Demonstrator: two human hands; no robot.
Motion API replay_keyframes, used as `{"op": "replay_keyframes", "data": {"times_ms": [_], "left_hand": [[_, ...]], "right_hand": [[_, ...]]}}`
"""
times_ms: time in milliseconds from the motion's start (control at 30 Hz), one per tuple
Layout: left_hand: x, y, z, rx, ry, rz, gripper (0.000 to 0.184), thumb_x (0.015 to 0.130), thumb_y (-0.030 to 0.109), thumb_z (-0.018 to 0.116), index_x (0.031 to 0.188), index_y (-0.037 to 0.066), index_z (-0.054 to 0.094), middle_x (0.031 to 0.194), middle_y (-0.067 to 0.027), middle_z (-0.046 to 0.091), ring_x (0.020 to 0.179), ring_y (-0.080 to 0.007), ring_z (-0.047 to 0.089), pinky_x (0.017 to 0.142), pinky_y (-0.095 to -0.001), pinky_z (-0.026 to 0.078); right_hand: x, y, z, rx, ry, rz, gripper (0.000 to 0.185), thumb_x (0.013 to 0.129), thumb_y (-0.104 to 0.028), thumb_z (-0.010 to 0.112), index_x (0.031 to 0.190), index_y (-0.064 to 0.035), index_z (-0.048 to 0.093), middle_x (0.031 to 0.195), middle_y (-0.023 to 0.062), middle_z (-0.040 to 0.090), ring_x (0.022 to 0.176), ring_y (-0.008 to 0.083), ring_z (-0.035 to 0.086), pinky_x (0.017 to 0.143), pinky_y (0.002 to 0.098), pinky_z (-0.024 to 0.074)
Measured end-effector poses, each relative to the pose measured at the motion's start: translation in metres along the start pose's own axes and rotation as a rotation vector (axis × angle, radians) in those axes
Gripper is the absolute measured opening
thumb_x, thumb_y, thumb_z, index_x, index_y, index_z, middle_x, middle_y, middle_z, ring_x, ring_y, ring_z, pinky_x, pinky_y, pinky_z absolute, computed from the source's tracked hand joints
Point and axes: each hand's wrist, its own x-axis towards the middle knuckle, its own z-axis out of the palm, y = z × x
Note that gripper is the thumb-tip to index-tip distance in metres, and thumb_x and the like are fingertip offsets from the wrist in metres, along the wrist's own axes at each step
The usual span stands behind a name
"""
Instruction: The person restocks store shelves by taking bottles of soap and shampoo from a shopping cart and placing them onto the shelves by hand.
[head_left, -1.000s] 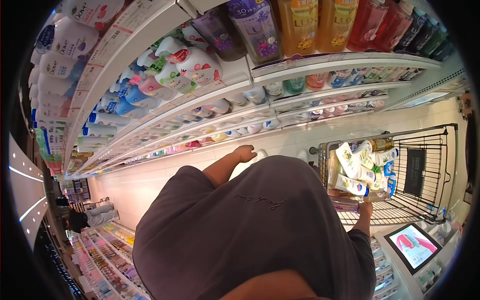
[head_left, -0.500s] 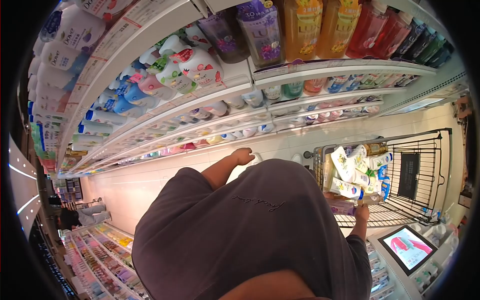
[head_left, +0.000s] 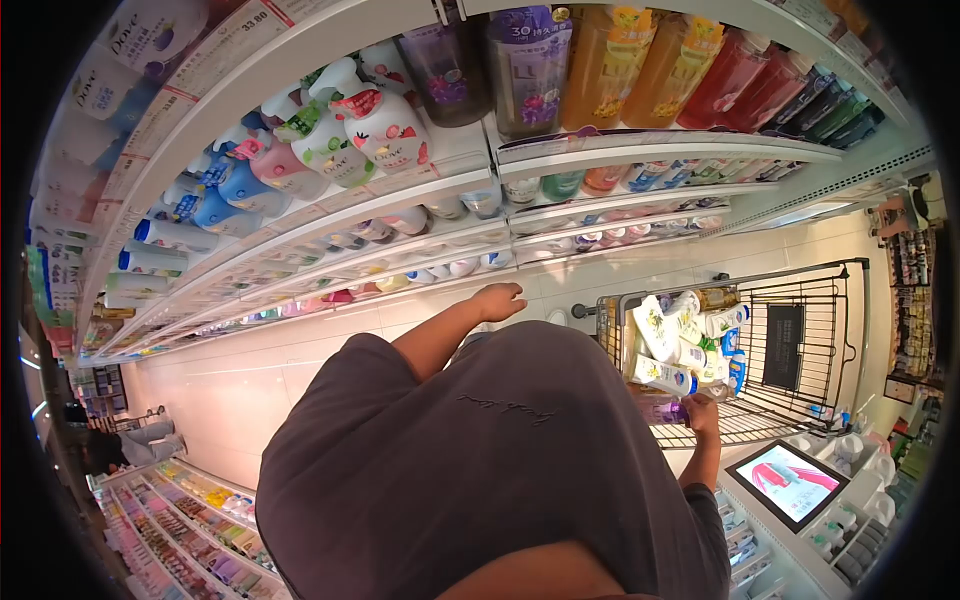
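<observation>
My right hand (head_left: pixel 702 411) is closed around the neck end of a purple bottle (head_left: pixel 660 408) at the near side of the shopping cart (head_left: pixel 785 347). The bottle lies roughly sideways. Inside the cart, close to that hand, is a heap of white bottles (head_left: pixel 655 332) with green and yellow labels, some with blue caps. My left hand (head_left: pixel 498 302) hangs over the floor in front of the shelves, fingers loosely apart, with nothing in it.
Shelves of pump bottles (head_left: pixel 385 130) and amber bottles (head_left: pixel 605 65) run along the far side. A screen (head_left: pixel 787 482) sits on a shelf unit at the lower right. Another person (head_left: pixel 135 445) is far down the aisle at left, near lower shelves (head_left: pixel 185 530).
The view has shifted, so the cart and shelves sit further left. My left hand's fingers are more extended. My right hand keeps hold of the purple bottle beside the cart.
</observation>
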Motion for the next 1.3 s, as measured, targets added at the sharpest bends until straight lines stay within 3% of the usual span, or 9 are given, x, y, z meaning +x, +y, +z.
{"op": "replay_keyframes", "data": {"times_ms": [167,233,267,367,500,733,1000,1200,1300], "left_hand": [[-0.003,0.018,-0.014,0.005,-0.013,0.069,0.054,0.092,0.043,0.053,0.127,0.002,0.057,0.125,-0.0179,0.062,0.117,-0.0355,0.057,0.098,-0.0416,0.045],[-0.004,0.019,-0.016,-0.024,0.005,0.09,0.054,0.092,0.044,0.054,0.127,0.003,0.057,0.124,-0.0179,0.062,0.116,-0.0357,0.058,0.098,-0.0416,0.045],[-0.005,0.019,-0.016,-0.043,0.013,0.106,0.055,0.092,0.044,0.054,0.127,0.003,0.057,0.124,-0.0179,0.063,0.116,-0.0358,0.058,0.098,-0.0416,0.046],[-0.008,0.026,-0.024,-0.066,0.014,0.137,0.056,0.092,0.045,0.054,0.128,0.003,0.056,0.124,-0.0182,0.063,0.115,-0.0358,0.058,0.097,-0.0414,0.046],[-0.02,0.049,-0.041,-0.152,-0.026,0.171,0.059,0.092,0.047,0.055,0.13,0.001,0.055,0.126,-0.0192,0.061,0.116,-0.0352,0.059,0.098,-0.0408,0.046],[-0.055,0.144,-0.094,-0.178,-0.052,0.454,0.065,0.092,0.046,0.058,0.139,0.003,0.048,0.136,-0.0198,0.054,0.121,-0.0338,0.056,0.1,-0.0407,0.045],[-0.108,0.24,-0.149,0.103,0.446,1.011,0.089,0.083,0.047,0.07,0.149,0.003,0.029,0.14,-0.0224,0.048,0.128,-0.0378,0.048,0.106,-0.0448,0.039],[-0.154,0.238,-0.177,0.067,0.643,0.823,0.084,0.078,0.04,0.077,0.142,0.004,0.037,0.126,-0.0202,0.058,0.113,-0.0401,0.057,0.094,-0.0454,0.046],[-0.175,0.225,-0.194,-0.043,0.63,0.648,0.08,0.076,0.037,0.08,0.139,0.006,0.041,0.122,-0.0168,0.062,0.109,-0.0362,0.061,0.091,-0.0432,0.049]], "right_hand": [[-0.014,-0.02,0.007,-0.156,-0.044,-0.051,0.021,0.086,-0.018,0.066,0.079,0.0025,0.068,0.059,0.0068,0.061,0.046,0.0131,0.056,0.043,0.0291,0.0424],[-0.025,-0.032,0.015,-0.365,-0.003,-0.492,0.02,0.086,-0.017,0.065,0.081,0.0026,0.067,0.062,0.0141,0.063,0.051,0.0221,0.06,0.049,0.0342,0.0461],[-0.031,-0.042,0.014,-0.462,-0.001,-0.514,0.018,0.084,-0.016,0.065,0.079,0.0016,0.065,0.067,0.0199,0.062,0.061,0.0342,0.062,0.057,0.0396,0.048],[-0.047,-0.062,0.006,-0.636,0.052,-0.49,0.024,0.084,-0.021,0.063,0.078,0.0021,0.063,0.079,0.0246,0.064,0.077,0.0429,0.061,0.07,0.0444,0.0482],[-0.106,-0.161,-0.017,-0.607,0.15,-0.249,0.023,0.084,-0.022,0.064,0.082,0.0009,0.065,0.083,0.0239,0.064,0.079,0.0422,0.06,0.07,0.0461,0.0462],[-0.181,-0.317,-0.042,-0.72,0.32,-0.486,0.013,0.082,-0.009,0.068,0.089,0.0016,0.067,0.085,0.0175,0.062,0.077,0.0353,0.061,0.069,0.0397,0.0474],[-0.196,-0.448,-0.028,-0.685,0.192,-0.944,0.011,0.081,-0.008,0.071,0.089,-0.0011,0.067,0.079,0.0152,0.061,0.072,0.0356,0.062,0.064,0.0417,0.0473],[-0.182,-0.527,0.01,-0.759,0.013,-1.517,0.022,0.084,-0.019,0.067,0.075,0.0002,0.061,0.072,0.0154,0.059,0.07,0.0367,0.06,0.061,0.0457,0.045],[-0.179,-0.556,0.028,-0.79,-0.028,-1.603,0.023,0.087,-0.021,0.065,0.079,0.0008,0.064,0.072,0.0154,0.06,0.066,0.0332,0.061,0.059,0.0419,0.0453]]}}
